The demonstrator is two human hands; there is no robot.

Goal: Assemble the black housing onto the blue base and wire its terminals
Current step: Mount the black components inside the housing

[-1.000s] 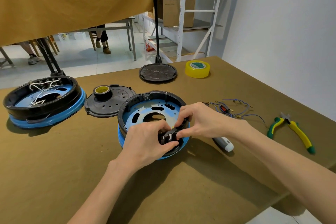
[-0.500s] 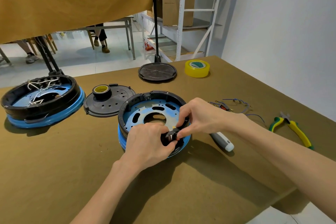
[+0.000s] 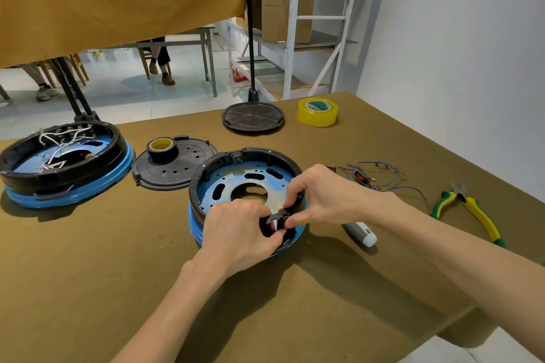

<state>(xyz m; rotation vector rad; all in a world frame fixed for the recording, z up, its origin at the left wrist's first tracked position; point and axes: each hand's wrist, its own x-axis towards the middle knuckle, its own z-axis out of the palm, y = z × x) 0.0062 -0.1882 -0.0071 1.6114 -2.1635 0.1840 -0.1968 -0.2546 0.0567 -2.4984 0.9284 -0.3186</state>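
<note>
- Blue base [image 3: 197, 225] with the black housing [image 3: 265, 154] ringed on top sits on the desk [image 3: 88, 289], right under both hands.
- Left hand [image 3: 239, 234] is at the near rim, fingers curled and pinching a small black part [image 3: 275, 219] there.
- Right hand [image 3: 326, 196] comes in from the other side, thumb and fingers pinched on that same part, so both hands are clamped on it. A bit of brass terminal [image 3: 280, 207] peeks out between the fingertips.
- Just right of the right hand: a white tool [image 3: 364, 234] lying flat, mostly hidden under the wrist.
- Further right of that hand, loose wires [image 3: 380, 175], then green-yellow pliers [image 3: 469, 209].
- Left of the left hand, a black lid [image 3: 177, 169] with a black tape roll [image 3: 162, 148] on it, touching the housing's rim or close to it, can't tell which.
- Way off left, a second unit [image 3: 63, 165], already wired with white leads.
- Beyond both hands: a round black plate [image 3: 253, 116] and yellow tape [image 3: 317, 112] beside it.
</note>
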